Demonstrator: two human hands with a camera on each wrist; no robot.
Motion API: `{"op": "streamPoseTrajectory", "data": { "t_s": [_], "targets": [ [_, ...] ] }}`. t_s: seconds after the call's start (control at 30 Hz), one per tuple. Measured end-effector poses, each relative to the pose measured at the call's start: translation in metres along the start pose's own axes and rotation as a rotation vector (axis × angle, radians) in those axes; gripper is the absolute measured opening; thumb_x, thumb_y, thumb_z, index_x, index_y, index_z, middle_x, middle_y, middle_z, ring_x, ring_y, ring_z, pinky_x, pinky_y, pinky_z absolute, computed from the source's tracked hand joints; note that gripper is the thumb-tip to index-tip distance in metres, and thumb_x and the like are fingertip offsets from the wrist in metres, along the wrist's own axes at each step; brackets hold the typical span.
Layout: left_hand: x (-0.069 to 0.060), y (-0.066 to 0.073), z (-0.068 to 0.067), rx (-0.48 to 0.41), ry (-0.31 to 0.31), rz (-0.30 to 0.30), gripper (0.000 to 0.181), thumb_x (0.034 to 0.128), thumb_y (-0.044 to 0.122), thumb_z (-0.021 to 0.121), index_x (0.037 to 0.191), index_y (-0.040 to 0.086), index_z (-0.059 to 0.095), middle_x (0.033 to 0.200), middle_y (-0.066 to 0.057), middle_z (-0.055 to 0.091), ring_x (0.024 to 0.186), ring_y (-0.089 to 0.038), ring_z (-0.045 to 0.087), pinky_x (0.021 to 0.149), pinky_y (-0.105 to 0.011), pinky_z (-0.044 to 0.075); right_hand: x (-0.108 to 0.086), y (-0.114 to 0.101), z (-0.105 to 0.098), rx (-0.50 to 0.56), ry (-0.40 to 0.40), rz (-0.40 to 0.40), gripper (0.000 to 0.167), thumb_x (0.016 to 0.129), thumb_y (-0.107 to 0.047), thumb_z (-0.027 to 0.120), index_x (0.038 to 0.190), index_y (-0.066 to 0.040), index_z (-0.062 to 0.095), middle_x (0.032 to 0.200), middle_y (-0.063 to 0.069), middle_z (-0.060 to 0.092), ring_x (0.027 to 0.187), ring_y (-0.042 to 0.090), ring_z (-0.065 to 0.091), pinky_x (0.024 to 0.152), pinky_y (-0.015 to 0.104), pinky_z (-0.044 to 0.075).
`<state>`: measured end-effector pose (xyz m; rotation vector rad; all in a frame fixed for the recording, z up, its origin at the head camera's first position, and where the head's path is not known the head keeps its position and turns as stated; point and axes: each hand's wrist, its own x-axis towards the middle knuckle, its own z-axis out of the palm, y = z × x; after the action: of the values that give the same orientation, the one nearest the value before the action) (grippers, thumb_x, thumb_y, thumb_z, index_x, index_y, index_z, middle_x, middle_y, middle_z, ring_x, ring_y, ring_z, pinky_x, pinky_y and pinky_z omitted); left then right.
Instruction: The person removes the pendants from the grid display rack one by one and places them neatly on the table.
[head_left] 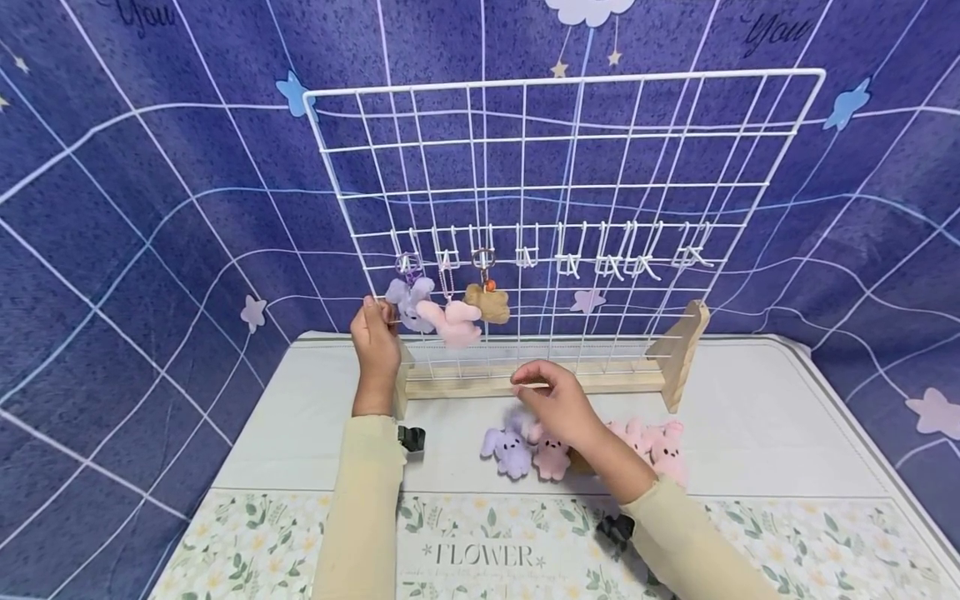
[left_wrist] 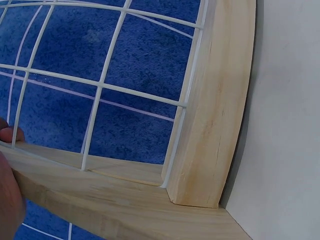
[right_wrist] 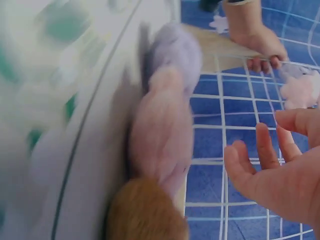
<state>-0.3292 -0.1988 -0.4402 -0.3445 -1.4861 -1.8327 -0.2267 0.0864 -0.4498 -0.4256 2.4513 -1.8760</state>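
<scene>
A white wire grid rack [head_left: 562,183] stands upright in a wooden stand [head_left: 525,386]. My left hand [head_left: 375,342] grips the stand's left upright; the left wrist view shows fingers and thumb on either side of the wood [left_wrist: 75,195]. Three plush keychains hang on the grid's left hooks: a lilac one [head_left: 405,304], a pink one [head_left: 457,325] and a brown one [head_left: 491,304]. My right hand [head_left: 558,404], fingers loosely bent and holding nothing, is above a row of plush toys: a lilac bunny [head_left: 510,452], a pink one [head_left: 552,460] and others partly hidden by the arm.
Several white hooks [head_left: 615,262] carry nothing along the same grid row to the right. More pink plush toys [head_left: 667,454] lie right of my right forearm. A flowered mat [head_left: 465,558] covers the table front, and a blue patterned cloth [head_left: 150,208] hangs behind.
</scene>
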Motion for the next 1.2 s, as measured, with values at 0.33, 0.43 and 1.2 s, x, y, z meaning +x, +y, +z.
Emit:
{"op": "streamPoseTrajectory", "data": {
  "t_s": [0.33,0.43,1.2],
  "targets": [
    [0.002,0.002,0.001,0.023,-0.007,0.025,0.052,0.1160,0.021,0.030,0.074,-0.009,0.030,0.065,0.004,0.034,0.054,-0.005,0.027,0.051,-0.022,0.019,0.013,-0.025,0.001,0.757,-0.269,0.173,0.043,0.109,-0.009,0.046,0.151,-0.011,0.043,0.123,0.003,0.070,0.115,0.021,0.070,0.100,0.036,0.059],
    [0.002,0.002,0.001,0.025,-0.009,0.027,0.052,0.1161,0.021,0.030,0.075,-0.010,0.029,0.065,0.004,0.034,0.054,-0.005,0.027,0.051,-0.022,0.019,0.016,-0.033,0.000,0.964,-0.339,0.209,0.044,0.111,-0.014,0.039,0.155,-0.019,0.034,0.132,0.006,0.065,0.119,0.023,0.066,0.103,0.035,0.057],
    [-0.001,0.001,0.000,0.002,0.004,-0.005,0.052,0.1160,0.023,0.031,0.076,-0.010,0.029,0.066,0.006,0.036,0.055,-0.004,0.029,0.051,-0.020,0.020,0.029,-0.043,0.000,1.375,-0.462,0.162,0.067,0.103,-0.011,0.049,0.162,-0.033,0.026,0.158,0.016,0.047,0.134,0.024,0.055,0.108,0.034,0.052]
  ]
}}
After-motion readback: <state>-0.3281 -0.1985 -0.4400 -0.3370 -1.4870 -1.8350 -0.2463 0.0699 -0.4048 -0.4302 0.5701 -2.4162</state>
